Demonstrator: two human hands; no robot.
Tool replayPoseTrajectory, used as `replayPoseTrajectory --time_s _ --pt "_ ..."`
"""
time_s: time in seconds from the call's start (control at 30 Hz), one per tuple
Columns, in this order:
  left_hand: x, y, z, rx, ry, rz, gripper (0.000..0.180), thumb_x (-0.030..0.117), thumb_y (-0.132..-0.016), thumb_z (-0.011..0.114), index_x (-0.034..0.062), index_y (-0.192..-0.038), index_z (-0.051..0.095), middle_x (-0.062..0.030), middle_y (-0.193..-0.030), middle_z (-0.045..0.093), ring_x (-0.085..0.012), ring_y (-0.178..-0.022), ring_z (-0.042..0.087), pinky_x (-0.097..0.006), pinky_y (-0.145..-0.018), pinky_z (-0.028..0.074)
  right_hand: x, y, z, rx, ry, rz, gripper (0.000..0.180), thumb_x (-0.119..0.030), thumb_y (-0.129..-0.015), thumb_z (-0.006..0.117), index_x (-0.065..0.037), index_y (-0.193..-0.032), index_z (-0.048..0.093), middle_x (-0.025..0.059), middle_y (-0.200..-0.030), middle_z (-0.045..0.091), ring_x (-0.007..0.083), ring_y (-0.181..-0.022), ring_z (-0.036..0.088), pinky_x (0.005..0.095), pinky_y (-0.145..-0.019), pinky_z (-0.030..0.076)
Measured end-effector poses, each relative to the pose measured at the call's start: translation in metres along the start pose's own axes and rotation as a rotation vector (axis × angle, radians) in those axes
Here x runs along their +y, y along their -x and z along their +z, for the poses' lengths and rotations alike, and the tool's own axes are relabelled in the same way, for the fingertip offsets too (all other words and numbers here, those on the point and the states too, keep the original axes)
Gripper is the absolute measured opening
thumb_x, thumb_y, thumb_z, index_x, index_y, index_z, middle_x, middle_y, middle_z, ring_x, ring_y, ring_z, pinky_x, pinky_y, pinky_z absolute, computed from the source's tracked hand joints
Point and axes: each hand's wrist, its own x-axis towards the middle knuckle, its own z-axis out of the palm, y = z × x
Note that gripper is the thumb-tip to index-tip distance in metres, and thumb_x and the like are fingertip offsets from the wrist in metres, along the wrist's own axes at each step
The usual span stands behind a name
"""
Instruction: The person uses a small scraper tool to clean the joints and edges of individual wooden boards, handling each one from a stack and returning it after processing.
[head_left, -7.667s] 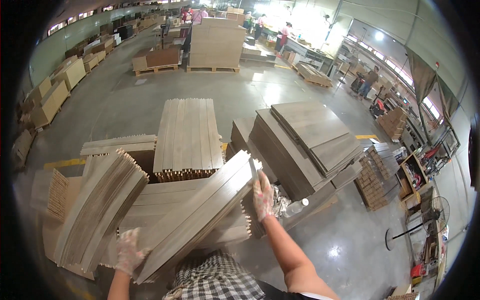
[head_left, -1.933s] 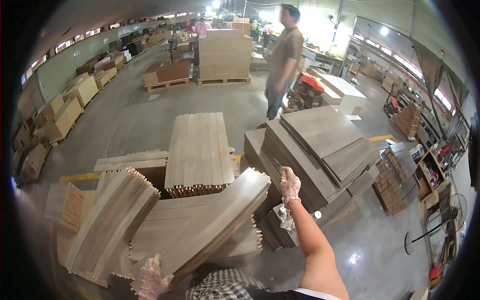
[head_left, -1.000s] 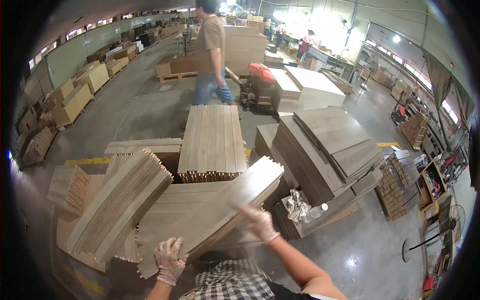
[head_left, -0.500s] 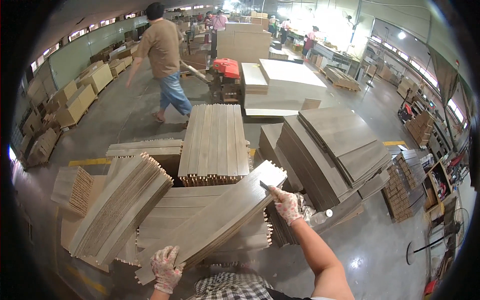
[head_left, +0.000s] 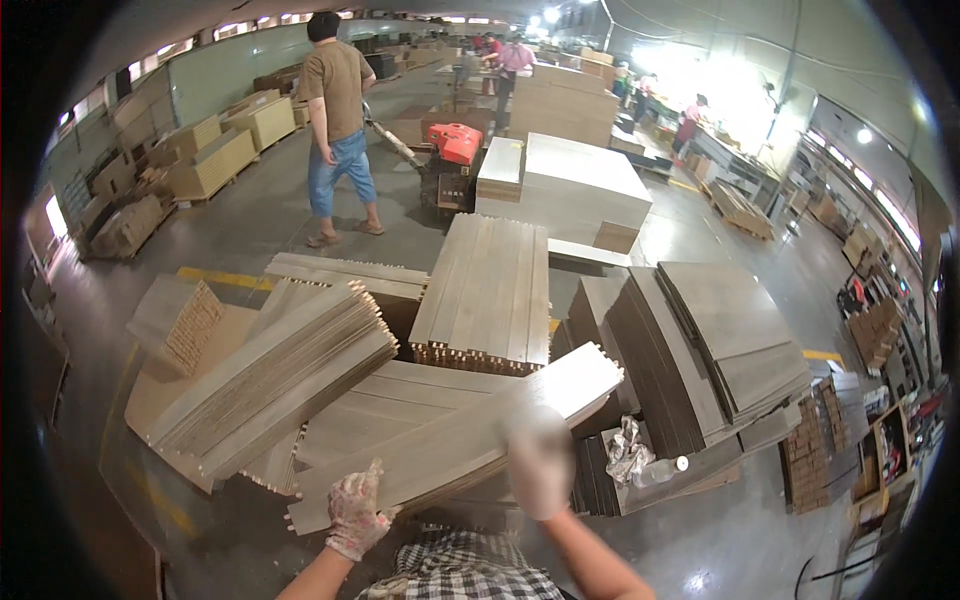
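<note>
A long grey-brown wooden board (head_left: 430, 455) lies slantwise across stacked boards, its far end at the right, with small pegs along its ends. My left hand (head_left: 358, 515), in a white glove with a reddish pattern, holds the near edge by its lower left end, fingers over the top. My gloved right hand (head_left: 540, 465) is over the board's right half and smeared by motion. A dark blur at its fingertips matches the small dark flat piece it held half a second ago; its exact kind cannot be made out.
Peg-ended board stacks (head_left: 480, 290) stand ahead, with a fanned pile (head_left: 275, 375) at left. Large panels (head_left: 735, 340) are stacked at right, near a clear bottle (head_left: 660, 470) and crumpled wrap (head_left: 627, 450). Beyond, a person (head_left: 338, 130) pulls a red pallet jack (head_left: 455, 143) by pale panels (head_left: 570, 185).
My view has swung left, so the stacks sit further right. My right hand has slid down the board toward me and blurred. The left hand stays at its end; the person has stepped on.
</note>
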Motion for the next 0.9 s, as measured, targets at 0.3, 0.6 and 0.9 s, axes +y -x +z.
replayPoseTrajectory --time_s 0.3,0.6,0.9 --pt "-0.025 0.044 -0.048 0.12 -0.173 -0.049 0.08 0.034 -0.065 0.076 0.0018 -0.131 0.047 -0.0141 -0.12 0.054 -0.0342 -0.111 0.049 -0.046 -0.096 0.036 0.026 -0.026 -0.034 0.231 0.237 0.404 0.028 -0.007 -0.094 0.05 -0.008 -0.119 0.062 0.0184 -0.1 0.068 0.0268 -0.085 0.069 0.0327 -0.073 0.054" --pt "-0.062 0.071 -0.039 0.098 -0.038 -0.05 0.073 0.031 -0.07 0.073 0.0017 -0.131 0.046 -0.0131 -0.124 0.052 -0.0328 -0.115 0.046 -0.046 -0.098 0.035 -0.093 0.066 0.107 -0.154 -0.045 -0.075 0.051 -0.002 -0.083 0.061 -0.017 -0.132 0.055 0.0095 -0.106 0.069 0.0167 -0.071 0.066 0.032 -0.055 0.053" --pt "-0.105 0.119 -0.022 0.399 0.669 -0.388 0.053 0.006 -0.092 0.05 0.0029 -0.142 0.035 -0.0106 -0.12 0.046 -0.0216 -0.105 0.05 -0.032 -0.088 0.044 -0.11 0.058 0.115 0.081 -0.167 0.051 0.047 0.0 -0.084 0.06 -0.008 -0.13 0.055 0.0049 -0.11 0.066 0.0107 -0.079 0.062 0.0249 -0.065 0.051"
